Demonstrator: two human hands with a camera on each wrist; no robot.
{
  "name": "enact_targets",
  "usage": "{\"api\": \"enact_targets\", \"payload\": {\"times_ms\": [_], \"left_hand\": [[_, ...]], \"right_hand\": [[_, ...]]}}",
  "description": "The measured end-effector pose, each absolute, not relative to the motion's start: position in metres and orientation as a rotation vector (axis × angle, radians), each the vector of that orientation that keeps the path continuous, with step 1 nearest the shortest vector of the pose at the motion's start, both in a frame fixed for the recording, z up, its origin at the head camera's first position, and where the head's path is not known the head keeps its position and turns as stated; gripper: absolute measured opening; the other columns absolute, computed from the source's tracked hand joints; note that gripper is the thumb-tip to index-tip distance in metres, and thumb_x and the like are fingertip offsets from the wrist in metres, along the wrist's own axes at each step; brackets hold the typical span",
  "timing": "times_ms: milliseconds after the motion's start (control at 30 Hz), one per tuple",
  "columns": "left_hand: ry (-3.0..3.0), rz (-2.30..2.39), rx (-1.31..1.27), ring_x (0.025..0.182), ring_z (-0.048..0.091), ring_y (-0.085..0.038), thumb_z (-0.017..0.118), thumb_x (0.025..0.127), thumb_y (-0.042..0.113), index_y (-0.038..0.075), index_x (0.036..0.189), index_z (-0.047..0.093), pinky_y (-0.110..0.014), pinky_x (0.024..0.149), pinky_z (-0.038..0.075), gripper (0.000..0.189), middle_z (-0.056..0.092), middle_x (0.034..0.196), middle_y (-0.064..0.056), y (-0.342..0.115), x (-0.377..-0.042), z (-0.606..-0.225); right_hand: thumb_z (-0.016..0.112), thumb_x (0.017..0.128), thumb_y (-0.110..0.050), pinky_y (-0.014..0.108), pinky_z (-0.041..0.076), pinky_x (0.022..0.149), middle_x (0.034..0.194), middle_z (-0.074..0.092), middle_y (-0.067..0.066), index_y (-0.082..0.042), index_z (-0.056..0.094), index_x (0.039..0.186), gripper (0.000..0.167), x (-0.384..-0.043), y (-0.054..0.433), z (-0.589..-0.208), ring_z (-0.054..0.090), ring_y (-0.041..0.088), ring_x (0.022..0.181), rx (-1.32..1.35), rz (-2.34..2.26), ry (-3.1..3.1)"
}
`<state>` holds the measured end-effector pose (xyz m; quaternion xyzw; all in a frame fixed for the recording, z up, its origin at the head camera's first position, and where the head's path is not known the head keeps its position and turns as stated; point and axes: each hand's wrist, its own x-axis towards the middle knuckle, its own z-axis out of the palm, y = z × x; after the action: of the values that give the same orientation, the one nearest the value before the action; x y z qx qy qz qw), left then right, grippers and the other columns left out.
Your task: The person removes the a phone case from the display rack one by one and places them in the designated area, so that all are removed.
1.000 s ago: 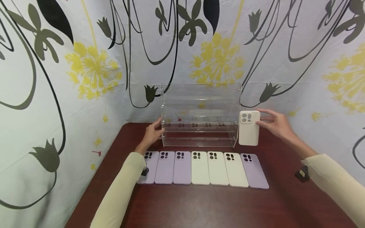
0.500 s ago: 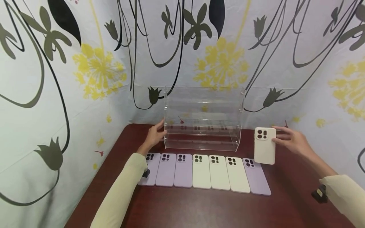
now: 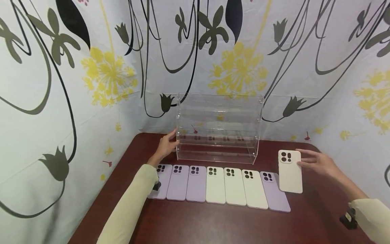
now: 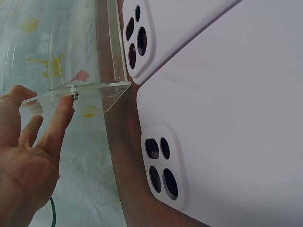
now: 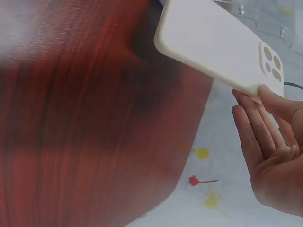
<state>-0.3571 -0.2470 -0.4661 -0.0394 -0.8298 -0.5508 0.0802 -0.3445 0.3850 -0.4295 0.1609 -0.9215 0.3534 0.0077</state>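
Observation:
My right hand (image 3: pixel 320 163) pinches the side edge of a white phone case (image 3: pixel 290 178) between thumb and fingers. Upright, with its camera cutouts at the top, this case overlaps the rightmost lilac phone case (image 3: pixel 275 196) in the head view. A clear acrylic tiered rack (image 3: pixel 213 156) stands behind the row of cases. Against the rack's left side rest the fingertips of my left hand (image 3: pixel 166 146), one straight finger by a metal screw in the left wrist view. White phone cases (image 3: pixel 215 189) lie mid-row, with lilac phone cases (image 3: pixel 177 186) to their left.
All the cases lie on a dark red-brown wooden table (image 3: pixel 195 225). Patterned fabric (image 3: pixel 225 30) with flowers and vines hangs behind and to the left of the table. A small black device (image 3: pixel 348 218) sits at the right cuff.
My right hand has carried the white phone case from beside the rack rightward and toward me. My left hand stays at the rack's side. The head view has shifted slightly.

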Motion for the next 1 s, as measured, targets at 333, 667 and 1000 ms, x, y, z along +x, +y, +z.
{"api": "enact_targets", "payload": {"times_ms": [333,667,1000], "left_hand": [[-2.442,-1.655,-0.112,0.110,0.070,-0.042,0.064,0.102,0.006,0.030,0.162,0.037,-0.034,0.077,0.067,0.070,0.040,0.163,-0.012,-0.244,-0.355,-0.467],[-2.443,-1.645,-0.143,0.113,0.069,-0.043,0.063,0.102,0.005,0.027,0.163,0.035,-0.039,0.081,0.067,0.071,0.039,0.163,-0.016,-0.248,-0.357,-0.466],[-2.482,-1.586,-0.132,0.108,0.071,-0.043,0.064,0.102,0.006,0.025,0.163,0.036,-0.038,0.078,0.067,0.070,0.040,0.163,-0.017,-0.249,-0.357,-0.466]], "right_hand": [[0.074,0.097,-0.009,0.039,0.068,0.070,0.117,0.066,0.041,0.017,0.041,0.148,0.067,-0.336,0.385,-0.437,0.078,0.019,0.082,0.493,1.263,-2.925],[0.074,0.097,-0.009,0.039,0.068,0.072,0.117,0.066,0.041,0.018,0.042,0.147,0.065,-0.330,0.401,-0.452,0.077,0.013,0.085,0.465,1.361,-2.949],[0.075,0.098,-0.017,0.034,0.067,0.074,0.120,0.068,0.035,0.016,0.044,0.147,0.067,-0.309,0.415,-0.478,0.077,0.019,0.090,0.306,1.333,-3.030]]}}
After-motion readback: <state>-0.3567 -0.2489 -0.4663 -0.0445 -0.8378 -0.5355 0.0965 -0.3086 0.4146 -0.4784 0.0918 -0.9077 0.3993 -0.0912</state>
